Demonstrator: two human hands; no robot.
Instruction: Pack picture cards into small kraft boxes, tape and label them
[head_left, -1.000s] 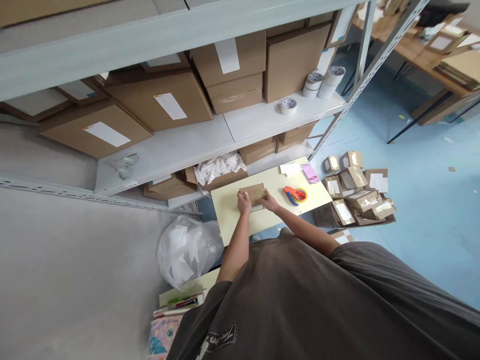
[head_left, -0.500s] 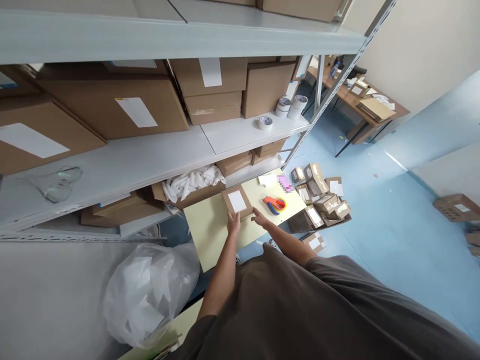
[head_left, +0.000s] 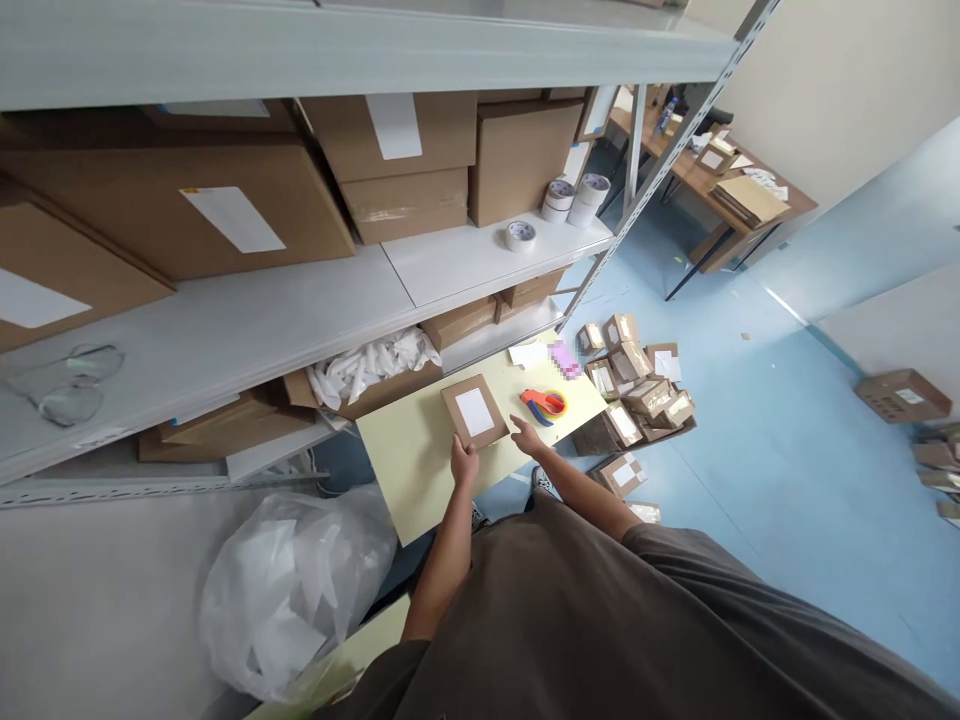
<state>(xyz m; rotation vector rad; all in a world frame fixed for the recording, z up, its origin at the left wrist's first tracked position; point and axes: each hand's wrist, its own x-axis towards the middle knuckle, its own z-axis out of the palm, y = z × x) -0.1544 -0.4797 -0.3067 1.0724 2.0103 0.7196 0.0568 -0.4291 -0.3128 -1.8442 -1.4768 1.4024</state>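
Observation:
A small cardboard box [head_left: 474,412] with a white label on top lies flat on the pale yellow table [head_left: 409,470]. My left hand [head_left: 463,462] rests at the box's near edge, its fingers stretched toward it. My right hand [head_left: 526,437] is at the box's near right corner, fingers extended and touching its side. Neither hand wraps round the box. Just right of the box, a red, blue and yellow tape dispenser [head_left: 545,403] lies on the table.
Grey metal shelving [head_left: 300,310] behind the table holds large cardboard boxes [head_left: 225,205] and tape rolls [head_left: 519,235]. A heap of small taped parcels [head_left: 637,385] lies on the blue floor to the right. A white plastic bag [head_left: 289,585] sits at lower left.
A second ago both hands gripped the box with its taped side showing. It now lies label-up, and my hands have opened and slid back to its near edge. The view tilted upward.

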